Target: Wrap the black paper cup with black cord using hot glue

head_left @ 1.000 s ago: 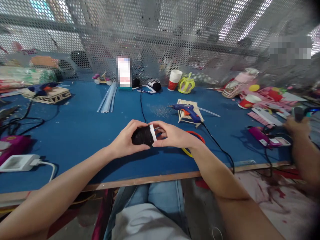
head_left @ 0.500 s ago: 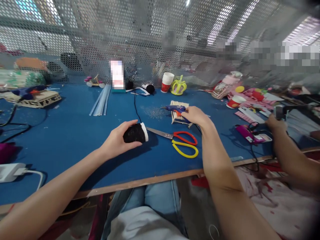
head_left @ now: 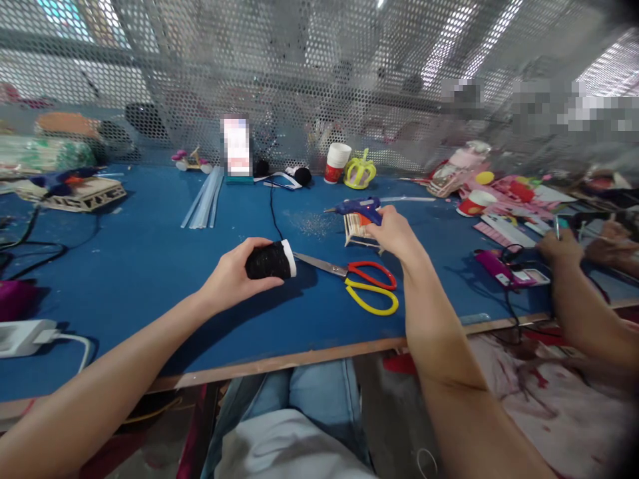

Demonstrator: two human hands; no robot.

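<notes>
Scissors (head_left: 344,271) with one red and one yellow handle are lying on the blue bench (head_left: 150,253), between the left hand (head_left: 234,274), which is gripping a black, white-rimmed cup-like piece (head_left: 268,261) on its side, and the right hand (head_left: 397,233), which is grasping a glue gun (head_left: 355,207) by its handle. The glue gun is pointing left above a small slatted stand (head_left: 352,230), while a paper cup (head_left: 337,159) is standing farther back.
</notes>
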